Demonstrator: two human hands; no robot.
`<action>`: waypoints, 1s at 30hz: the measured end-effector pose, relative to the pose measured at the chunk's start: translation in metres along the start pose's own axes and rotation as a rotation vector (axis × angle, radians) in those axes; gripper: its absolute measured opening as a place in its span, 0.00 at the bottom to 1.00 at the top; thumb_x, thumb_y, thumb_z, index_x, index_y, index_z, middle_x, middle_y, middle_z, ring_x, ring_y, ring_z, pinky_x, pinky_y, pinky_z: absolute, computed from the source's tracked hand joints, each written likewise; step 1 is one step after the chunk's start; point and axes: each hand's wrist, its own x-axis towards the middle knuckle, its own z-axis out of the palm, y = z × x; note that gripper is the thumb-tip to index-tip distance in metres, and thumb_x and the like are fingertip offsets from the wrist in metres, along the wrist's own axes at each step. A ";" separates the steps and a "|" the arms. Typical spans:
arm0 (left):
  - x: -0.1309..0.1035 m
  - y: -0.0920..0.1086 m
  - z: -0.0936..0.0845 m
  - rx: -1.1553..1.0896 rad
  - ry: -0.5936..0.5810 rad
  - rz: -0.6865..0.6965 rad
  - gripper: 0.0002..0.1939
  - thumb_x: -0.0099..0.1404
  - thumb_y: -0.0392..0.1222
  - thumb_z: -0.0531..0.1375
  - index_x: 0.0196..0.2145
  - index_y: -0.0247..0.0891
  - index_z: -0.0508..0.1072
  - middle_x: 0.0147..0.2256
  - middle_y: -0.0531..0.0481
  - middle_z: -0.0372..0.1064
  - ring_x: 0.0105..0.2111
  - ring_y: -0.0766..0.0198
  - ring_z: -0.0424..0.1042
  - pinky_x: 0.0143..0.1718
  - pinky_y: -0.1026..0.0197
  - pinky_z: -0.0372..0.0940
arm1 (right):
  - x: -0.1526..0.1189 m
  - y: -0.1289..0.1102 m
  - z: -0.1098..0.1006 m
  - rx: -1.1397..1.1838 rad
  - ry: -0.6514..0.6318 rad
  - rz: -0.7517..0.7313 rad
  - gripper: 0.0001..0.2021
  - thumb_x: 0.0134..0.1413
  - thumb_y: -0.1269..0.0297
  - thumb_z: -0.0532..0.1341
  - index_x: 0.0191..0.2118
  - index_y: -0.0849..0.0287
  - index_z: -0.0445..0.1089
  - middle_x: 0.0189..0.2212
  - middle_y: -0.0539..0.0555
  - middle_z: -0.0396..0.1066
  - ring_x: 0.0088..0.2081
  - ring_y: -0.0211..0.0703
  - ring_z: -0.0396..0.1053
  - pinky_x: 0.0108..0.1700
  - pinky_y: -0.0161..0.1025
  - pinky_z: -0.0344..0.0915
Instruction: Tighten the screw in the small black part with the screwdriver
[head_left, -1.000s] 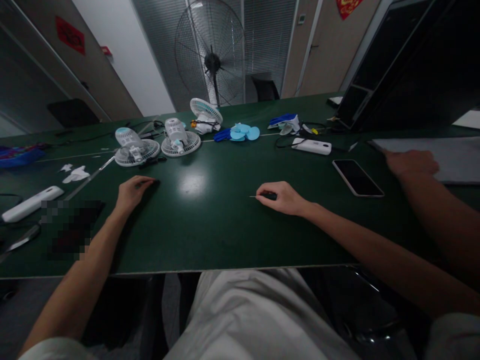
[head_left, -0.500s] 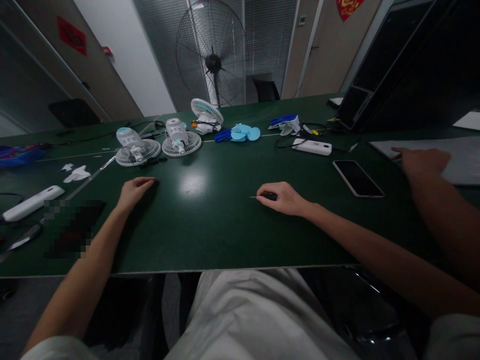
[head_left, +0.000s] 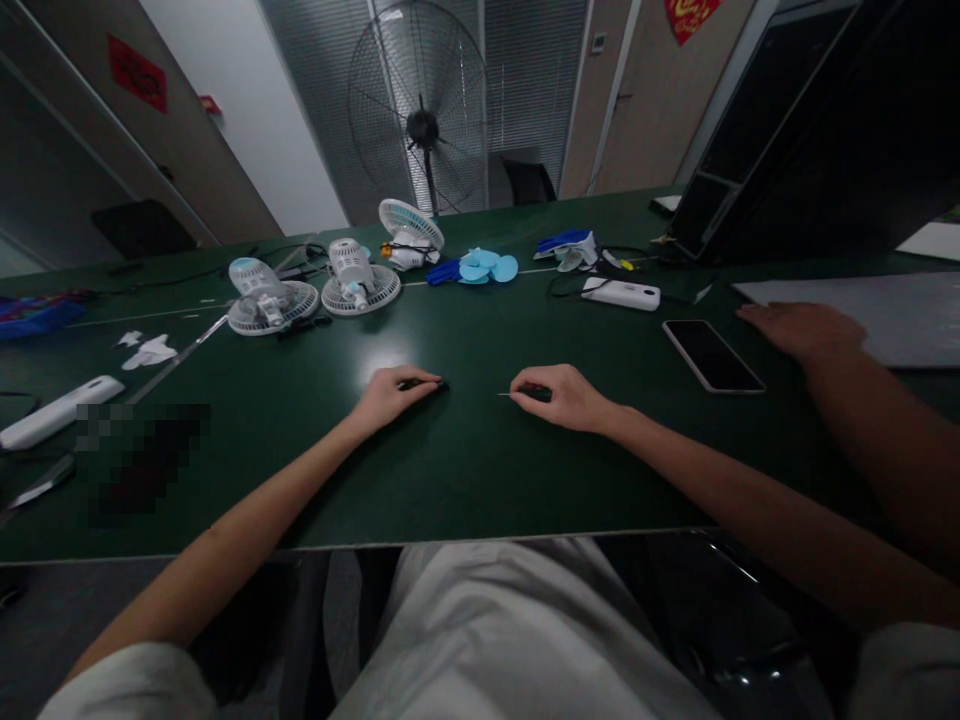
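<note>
My right hand point(head_left: 571, 400) rests on the green table, closed around the short dark handle of a screwdriver point(head_left: 535, 393). The thin metal shaft points left. Facing it, my left hand point(head_left: 384, 402) pinches a small black piece point(head_left: 443, 386) between thumb and fingers. Most of that piece is hidden by the fingers, so its kind cannot be made out. A gap of bare table lies between the screwdriver tip and the black piece; they do not touch.
Small white fans point(head_left: 361, 290) lie along the table's point(head_left: 420, 490) far side, near light-blue fan blades point(head_left: 487, 266) and gloves point(head_left: 568, 248). At right are a white power bank point(head_left: 621, 293), a phone point(head_left: 712, 356) and another person's hand point(head_left: 810, 328) on a grey sheet point(head_left: 915, 320).
My left hand has moved right across the table with the black piece, close to the screwdriver. My right hand has stayed put. The other person's hand has shifted left and flattened.
</note>
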 end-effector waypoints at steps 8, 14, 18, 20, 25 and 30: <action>0.024 0.036 0.054 -0.045 -0.132 0.212 0.16 0.73 0.56 0.60 0.51 0.49 0.81 0.46 0.44 0.79 0.39 0.56 0.76 0.38 0.50 0.68 | 0.000 -0.002 0.000 -0.031 0.027 0.001 0.08 0.66 0.61 0.62 0.47 0.55 0.77 0.42 0.53 0.80 0.41 0.46 0.77 0.43 0.42 0.69; 0.018 0.042 0.051 -0.065 -0.132 0.253 0.13 0.73 0.50 0.61 0.51 0.48 0.80 0.46 0.45 0.78 0.42 0.56 0.75 0.41 0.51 0.68 | 0.000 -0.003 0.000 -0.086 0.012 -0.029 0.08 0.66 0.63 0.62 0.45 0.56 0.77 0.41 0.53 0.80 0.40 0.46 0.77 0.43 0.41 0.69; 0.017 0.049 0.050 -0.032 -0.161 0.242 0.13 0.73 0.45 0.61 0.52 0.43 0.79 0.47 0.46 0.77 0.44 0.58 0.74 0.46 0.55 0.68 | -0.001 -0.003 0.002 -0.134 0.030 -0.045 0.06 0.66 0.64 0.62 0.44 0.56 0.77 0.40 0.53 0.79 0.38 0.44 0.76 0.41 0.40 0.67; 0.016 0.051 0.049 -0.028 -0.174 0.236 0.13 0.73 0.44 0.61 0.52 0.42 0.79 0.47 0.46 0.77 0.45 0.59 0.74 0.47 0.56 0.67 | -0.001 -0.003 0.003 -0.168 0.034 -0.046 0.06 0.66 0.63 0.62 0.43 0.56 0.77 0.39 0.53 0.78 0.37 0.43 0.75 0.39 0.39 0.66; 0.014 0.052 0.048 -0.042 -0.210 0.246 0.13 0.73 0.44 0.61 0.52 0.42 0.79 0.46 0.46 0.76 0.45 0.59 0.74 0.45 0.58 0.67 | -0.001 -0.004 0.004 -0.218 0.033 -0.043 0.06 0.67 0.63 0.62 0.43 0.56 0.77 0.40 0.54 0.77 0.36 0.43 0.74 0.38 0.39 0.65; 0.014 0.051 0.048 -0.059 -0.222 0.253 0.13 0.73 0.44 0.61 0.52 0.42 0.79 0.46 0.46 0.76 0.44 0.60 0.73 0.45 0.58 0.67 | -0.001 -0.004 0.004 -0.198 0.017 -0.058 0.06 0.67 0.63 0.63 0.43 0.56 0.78 0.40 0.53 0.76 0.36 0.42 0.74 0.38 0.39 0.66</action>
